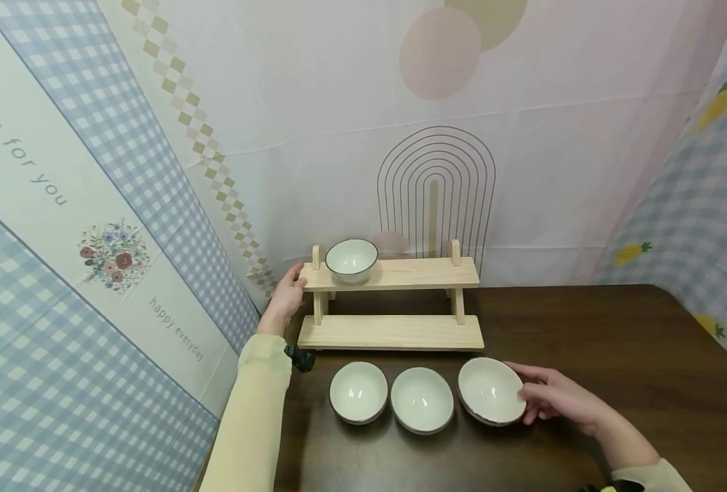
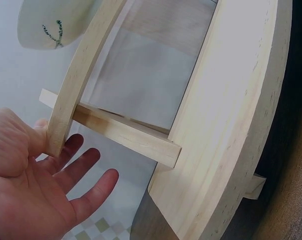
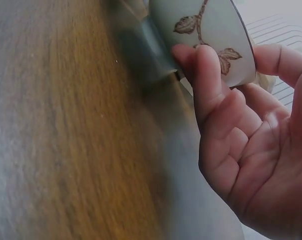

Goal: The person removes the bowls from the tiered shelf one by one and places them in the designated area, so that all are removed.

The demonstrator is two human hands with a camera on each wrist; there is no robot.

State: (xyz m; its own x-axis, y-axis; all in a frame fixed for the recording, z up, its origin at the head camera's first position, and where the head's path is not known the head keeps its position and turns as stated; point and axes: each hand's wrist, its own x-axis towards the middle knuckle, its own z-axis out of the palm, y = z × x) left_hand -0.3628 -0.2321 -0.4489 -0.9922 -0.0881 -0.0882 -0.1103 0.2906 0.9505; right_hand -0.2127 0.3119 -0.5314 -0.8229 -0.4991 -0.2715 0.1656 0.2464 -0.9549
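A two-tier wooden shelf (image 1: 394,331) stands against the back cloth. My left hand (image 1: 286,295) holds the left end of its upper board (image 2: 85,65), with the lower fingers spread apart in the left wrist view. On that board, near the left end, sits a white bowl (image 1: 351,258) with a dark rim. At the front right, my right hand (image 1: 563,400) pinches the right side of another bowl (image 1: 491,391), which tilts slightly. Brown leaves decorate this bowl's outside (image 3: 218,37) in the right wrist view. Whether its base touches the table cannot be told.
Two more white bowls, a left one (image 1: 359,392) and a middle one (image 1: 422,400), stand in a row before the shelf on the dark wooden table (image 1: 560,321). A checked cloth (image 1: 173,273) hangs close beside my left arm.
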